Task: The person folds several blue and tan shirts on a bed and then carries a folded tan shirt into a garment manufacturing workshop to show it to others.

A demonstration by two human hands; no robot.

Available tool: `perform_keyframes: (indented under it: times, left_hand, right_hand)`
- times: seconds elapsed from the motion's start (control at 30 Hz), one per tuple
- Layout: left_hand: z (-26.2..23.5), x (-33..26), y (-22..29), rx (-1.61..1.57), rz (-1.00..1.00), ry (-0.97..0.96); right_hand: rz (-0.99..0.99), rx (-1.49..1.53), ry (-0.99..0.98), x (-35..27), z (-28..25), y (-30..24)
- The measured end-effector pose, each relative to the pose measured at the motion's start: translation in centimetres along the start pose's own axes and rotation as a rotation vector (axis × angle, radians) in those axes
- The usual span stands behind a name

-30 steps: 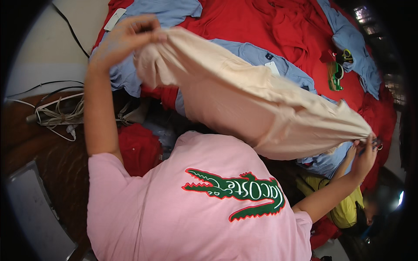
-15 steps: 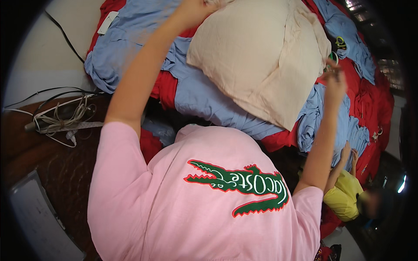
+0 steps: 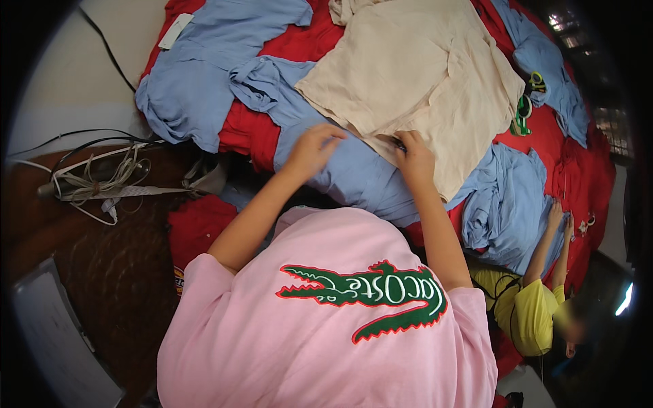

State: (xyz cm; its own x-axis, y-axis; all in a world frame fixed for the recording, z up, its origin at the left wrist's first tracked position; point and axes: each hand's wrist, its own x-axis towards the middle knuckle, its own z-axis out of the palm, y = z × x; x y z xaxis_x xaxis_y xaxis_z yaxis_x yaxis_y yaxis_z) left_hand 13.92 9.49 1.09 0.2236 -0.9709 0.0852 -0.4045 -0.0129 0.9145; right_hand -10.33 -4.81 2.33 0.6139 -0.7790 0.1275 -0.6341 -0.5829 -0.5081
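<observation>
A beige garment (image 3: pixel 401 68) lies spread over light blue cloth in front of me, its near edge hanging toward me. My right hand (image 3: pixel 415 160) is closed at that edge, with a small dark object (image 3: pixel 400 144) showing at its fingers; its kind is unclear. Left of it, my left hand (image 3: pixel 314 154) hovers over a light blue garment (image 3: pixel 354 178), slightly blurred, fingers apart and nothing visible in them. To the right of the beige garment are green-handled scissors (image 3: pixel 521 117). A yellow-handled pair of scissors (image 3: pixel 537 82) is a little farther off.
Red cloth (image 3: pixel 250 136) covers the table beneath more blue garments (image 3: pixel 187 88). A white tag (image 3: pixel 175 31) lies far left. Bundled cables (image 3: pixel 102 182) sit at the left. On the right, a person in a yellow shirt (image 3: pixel 534 316) has both hands on the cloth.
Both my hands have come down and inward from the far sides of the beige garment to its near edge. The garment, puffed up before, now lies flatter, and the green-handled scissors show more.
</observation>
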Motion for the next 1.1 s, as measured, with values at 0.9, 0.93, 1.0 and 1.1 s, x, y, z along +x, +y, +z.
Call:
perform_keyframes:
  times: [0.9, 0.93, 1.0, 1.1]
  left_hand:
    - [-26.3, 18.6, 27.3, 0.445, 0.312, 0.083]
    - [-25.9, 20.5, 26.6, 0.491, 0.313, 0.116]
    - [-24.3, 24.7, 26.2, 0.545, 0.360, 0.176]
    - [-25.1, 23.9, 27.8, 0.553, 0.484, 0.301]
  right_hand:
    - [0.307, 0.188, 0.914, -14.6, -50.5, 9.3]
    - [0.290, 0.648, 0.880, -10.9, -48.2, 7.9]
    - [0.242, 0.901, 0.842, -6.9, -45.5, 6.3]
    - [-0.193, 1.160, 0.766, -5.3, -44.8, 3.7]
